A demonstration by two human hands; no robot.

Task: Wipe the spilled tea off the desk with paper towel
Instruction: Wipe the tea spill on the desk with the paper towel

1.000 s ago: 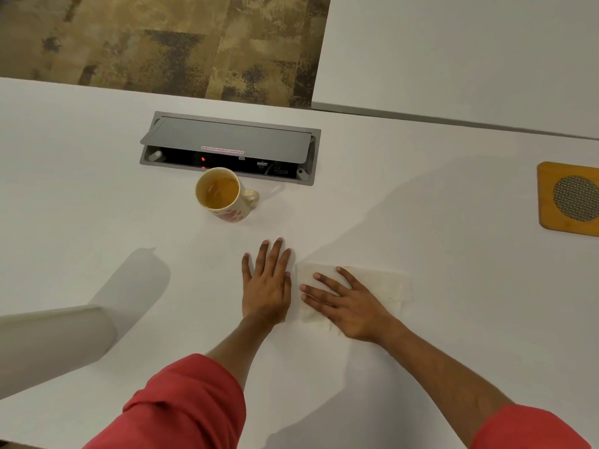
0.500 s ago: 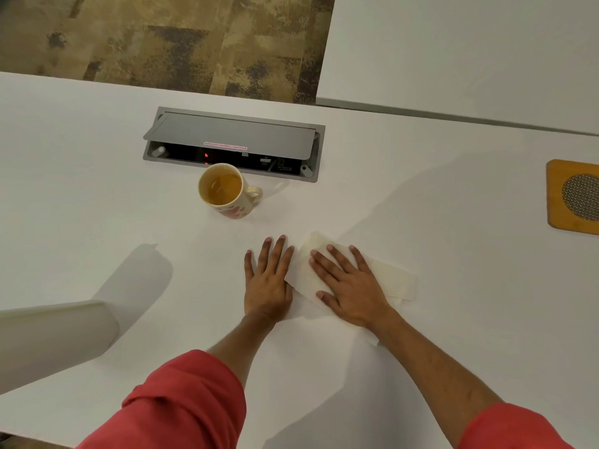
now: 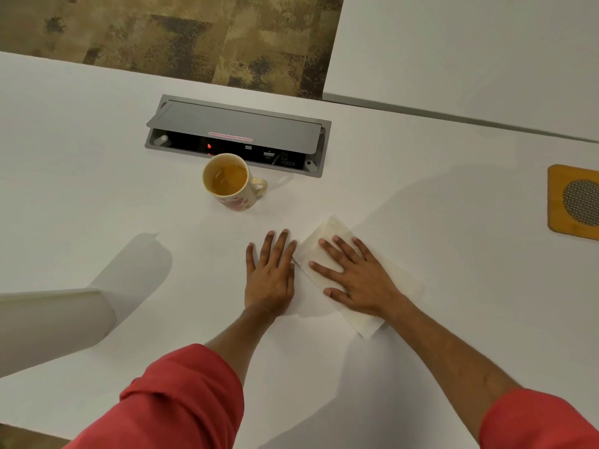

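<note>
A folded white paper towel [image 3: 328, 233] lies on the white desk [image 3: 97, 196], angled from upper left to lower right. My right hand [image 3: 356, 280] lies flat on it with fingers spread, pressing it onto the desk. My left hand [image 3: 270, 277] rests flat on the bare desk just left of the towel, fingers apart, holding nothing. A cream mug [image 3: 234, 186] with red marks holds tea and stands upright beyond my left hand. I cannot make out any spilled tea on the desk surface.
A grey socket box [image 3: 236, 131] with its lid raised sits in the desk right behind the mug. A wooden square with a round mesh [image 3: 573, 199] lies at the right edge. A white cylinder [image 3: 48, 325] juts in from the left. A second desk [image 3: 470, 53] stands beyond, with carpet [image 3: 181, 34] between.
My right hand has slid the paper towel away from me and turned it clockwise, fingers now pointing up-left. My left hand has stayed flat in place.
</note>
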